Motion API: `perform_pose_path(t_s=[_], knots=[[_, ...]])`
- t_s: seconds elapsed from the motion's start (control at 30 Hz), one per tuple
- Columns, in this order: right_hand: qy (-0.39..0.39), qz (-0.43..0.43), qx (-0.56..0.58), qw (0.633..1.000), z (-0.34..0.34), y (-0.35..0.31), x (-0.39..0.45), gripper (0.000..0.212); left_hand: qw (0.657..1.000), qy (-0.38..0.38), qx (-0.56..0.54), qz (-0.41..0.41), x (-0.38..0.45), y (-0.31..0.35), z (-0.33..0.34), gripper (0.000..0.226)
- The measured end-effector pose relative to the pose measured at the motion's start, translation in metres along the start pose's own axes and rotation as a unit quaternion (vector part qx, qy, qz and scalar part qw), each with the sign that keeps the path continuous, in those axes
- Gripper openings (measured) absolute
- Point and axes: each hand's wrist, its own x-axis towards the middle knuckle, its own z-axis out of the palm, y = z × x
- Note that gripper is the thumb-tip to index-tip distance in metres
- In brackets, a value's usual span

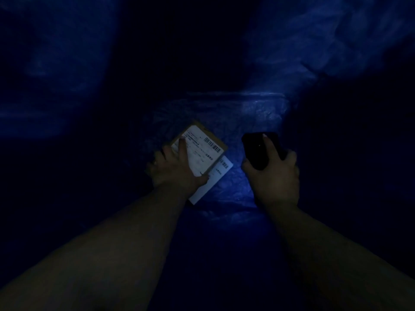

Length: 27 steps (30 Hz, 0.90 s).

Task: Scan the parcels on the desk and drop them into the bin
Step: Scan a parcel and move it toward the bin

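Two labelled parcels sit in my dim blue bin (258, 113): my left hand (177, 169) grips the cardboard parcel (202, 149) atop a white parcel (213, 178), while my right hand (276, 176) holds a black scanner (258, 149) beside them.

You're looking into a dim parcel-sorting spot: blue plastic bin lining (258, 113) all round, barcode-labelled parcels (202, 153) at the bottom.

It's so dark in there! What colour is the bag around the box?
Blue. The head view shows the bag glowing blue around the box.
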Motion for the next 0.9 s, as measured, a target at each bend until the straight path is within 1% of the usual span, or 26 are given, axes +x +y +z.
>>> perform_pose_path(t_s=[0.1, 0.2, 0.33, 0.43, 0.63, 0.73, 0.9], knots=[[-0.012, 0.004, -0.01, 1.0, 0.005, 0.0, 0.002, 0.076, 1.0, -0.011, -0.014, 0.0, 0.006, -0.003, 0.003, 0.124], [-0.009, -0.001, -0.019, 1.0, -0.001, -0.005, 0.0, 0.076, 1.0, 0.004, 0.011, 0.026, 0.002, -0.009, -0.015, 0.125], [-0.005, -0.004, -0.016, 1.0, -0.025, -0.022, -0.009, 0.073, 0.998, 0.023, 0.027, 0.047, -0.015, -0.017, -0.056, 0.115], [0.005, -0.023, -0.019, 1.0, -0.053, -0.039, -0.022, 0.073, 0.995, 0.067, 0.019, 0.074, -0.038, -0.021, -0.088, 0.102], [0.028, -0.071, -0.006, 0.997, -0.127, -0.073, -0.073, 0.071, 0.985, 0.139, 0.047, 0.092, -0.118, -0.026, -0.153, 0.086], [0.038, -0.095, -0.002, 0.995, -0.17, -0.086, -0.107, 0.07, 0.976, 0.183, 0.039, 0.111, -0.167, -0.029, -0.183, 0.084], [0.071, -0.134, 0.007, 0.988, -0.239, -0.106, -0.169, 0.071, 0.965, 0.222, 0.032, 0.139, -0.248, -0.035, -0.235, 0.084]])
